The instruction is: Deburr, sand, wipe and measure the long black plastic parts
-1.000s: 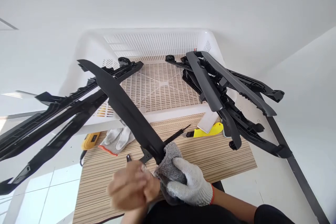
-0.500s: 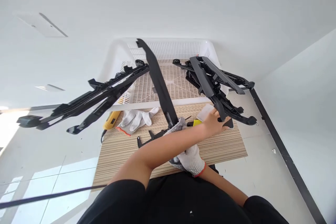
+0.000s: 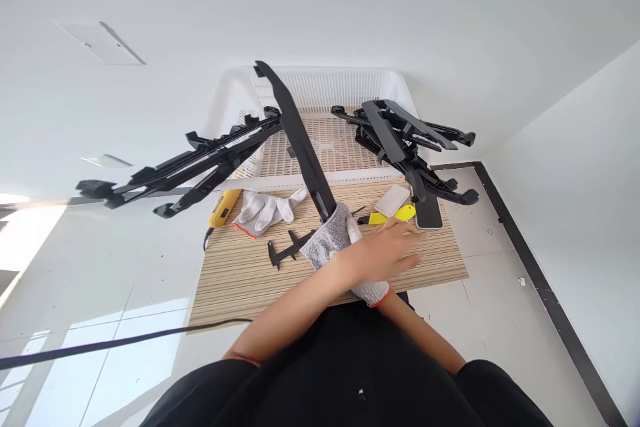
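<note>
Covering part of our white-gloved right hand [image 3: 372, 291] in the head view, our bare left forearm [image 3: 297, 297] extends over the counter [image 3: 233, 287] with striped wood pattern. Our bare left hand [image 3: 386, 250] is empty, with fingers stretched and a little blurred, near the yellow cutter knife [image 3: 400, 214]; whether they touch, we cannot tell. Our right hand is closed around a fuzzy grey cloth [image 3: 326, 241], and this cloth wraps the lower end of the long, curved black plastic strip [image 3: 303, 145]. The strip leans toward the upper left, in front of the white plastic lattice basket [image 3: 320, 88]. Near the cutter knife we find a flat white block [image 3: 392, 201] and a dark-screened phone [image 3: 430, 215]. Left of the cloth are a black caliper [image 3: 286, 253], a loose white knitted glove [image 3: 269, 212] with red edge, and a yellow device [image 3: 224, 209]. Other black plastic parts [image 3: 396, 143] are in two groups, at the left and right sides of the basket.
</note>
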Motion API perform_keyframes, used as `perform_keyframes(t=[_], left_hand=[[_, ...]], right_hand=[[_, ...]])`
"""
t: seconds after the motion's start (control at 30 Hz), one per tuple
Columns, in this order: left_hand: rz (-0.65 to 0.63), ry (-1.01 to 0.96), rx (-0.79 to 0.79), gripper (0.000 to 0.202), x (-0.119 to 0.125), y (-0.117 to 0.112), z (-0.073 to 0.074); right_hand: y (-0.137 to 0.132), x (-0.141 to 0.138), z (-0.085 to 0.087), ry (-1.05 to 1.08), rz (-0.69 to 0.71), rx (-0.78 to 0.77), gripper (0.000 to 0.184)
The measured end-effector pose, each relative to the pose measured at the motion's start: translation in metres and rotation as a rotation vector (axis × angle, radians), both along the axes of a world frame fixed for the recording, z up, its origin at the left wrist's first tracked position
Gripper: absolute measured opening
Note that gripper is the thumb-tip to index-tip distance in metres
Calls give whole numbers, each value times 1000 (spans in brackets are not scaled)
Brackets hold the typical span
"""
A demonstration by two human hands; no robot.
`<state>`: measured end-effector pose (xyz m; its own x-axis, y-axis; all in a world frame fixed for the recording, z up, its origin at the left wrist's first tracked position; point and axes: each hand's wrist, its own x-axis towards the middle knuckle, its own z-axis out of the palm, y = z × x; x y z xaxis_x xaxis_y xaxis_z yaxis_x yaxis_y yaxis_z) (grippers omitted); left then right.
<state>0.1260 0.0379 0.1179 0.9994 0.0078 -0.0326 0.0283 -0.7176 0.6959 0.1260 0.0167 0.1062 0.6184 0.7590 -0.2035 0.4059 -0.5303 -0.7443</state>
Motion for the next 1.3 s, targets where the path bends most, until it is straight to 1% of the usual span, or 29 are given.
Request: perform_keyframes(t=[0.03, 0.07, 0.13, 0.17, 0.2, 0.23, 0.3, 0.37, 0.43, 0.5, 0.53, 0.57, 0.6, 0.63, 0.67, 0.7, 0.73, 0.77, 0.8, 0.83, 0.87, 0.93, 0.97, 1.03, 1.13, 1.17, 1.23, 1.3], left_hand=[[8, -42, -45, 43, -15, -1, 0], [16, -82, -81, 40, -28, -3, -2], [62, -154, -107, 35, -48, -7, -10], [87, -182, -108, 33, -54, -9, -15], [108, -204, -103, 32, -57, -12, -19], [120, -219, -93, 31, -58, -15, -24], [114, -223, -46, 30, -53, -21, -29], [78, -214, 56, 29, -42, -28, -31], [-5, -244, 166, 30, -32, -35, -30], [-73, -377, 213, 31, -30, -39, -29], [-71, -485, 213, 31, -34, -40, -31], [-30, -610, 203, 32, -40, -40, -34], [53, -738, 193, 34, -49, -39, -39], [164, -856, 191, 35, -61, -37, -46], [308, -935, 193, 32, -74, -34, -54], [481, -994, 198, 29, -88, -30, -64], [679, -1023, 210, 28, -103, -26, -73], [869, -984, 227, 29, -117, -23, -83], [998, -874, 235, 30, -130, -20, -92], [1067, -748, 237, 27, -142, -19, -99], [1075, -608, 243, 23, -153, -19, -105], [969, -362, 279, 16, -167, -23, -112], [904, -268, 307, 16, -171, -27, -114], [796, -147, 371, 15, -173, -36, -115], [676, -97, 447, 7, -166, -43, -115], [651, -105, 457, 10, -162, -43, -116], [640, -132, 465, 21, -154, -38, -117], [660, -158, 453, 24, -147, -31, -119]], right_hand=[[1, -9, 6, -20, -99, 4, 26], [1, -19, 10, -45, -228, 23, 27], [-2, -37, 13, -94, -499, 96, 28], [-5, -43, 13, -110, -592, 134, 28], [-8, -47, 11, -117, -635, 159, 29], [-11, -49, 9, -113, -644, 160, 30], [-17, -46, 5, -92, -604, 105, 31], [-23, -41, 1, -37, -494, 27, 30], [-30, -36, -6, 50, -330, -23, 30], [-39, -33, -18, 107, -223, -33, 28], [-44, -31, -26, 112, -218, -32, 27], [-48, -29, -35, 110, -212, -21, 27], [-53, -25, -44, 108, -195, 1, 28], [-56, -20, -52, 110, -163, 29, 28], [-59, -14, -59, 118, -113, 60, 28], [-60, -7, -65, 126, -56, 100, 31], [-61, -1, -69, 128, 1, 150, 33], [-60, 5, -73, 129, 52, 204, 53], [-59, 9, -76, 128, 88, 250, 64], [-57, 12, -78, 131, 125, 294, 72], [-55, 13, -80, 137, 153, 328, 75], [-52, 12, -82, 155, 168, 354, 74], [-51, 11, -83, 163, 163, 358, 72], [-50, 10, -83, 169, 146, 374, 69], [-48, 10, -83, 171, 64, 348, 60], [-48, 11, -83, 173, 21, 334, 58], [-47, 12, -84, 187, -54, 325, 56], [-45, 14, -84, 204, -80, 354, 56]])
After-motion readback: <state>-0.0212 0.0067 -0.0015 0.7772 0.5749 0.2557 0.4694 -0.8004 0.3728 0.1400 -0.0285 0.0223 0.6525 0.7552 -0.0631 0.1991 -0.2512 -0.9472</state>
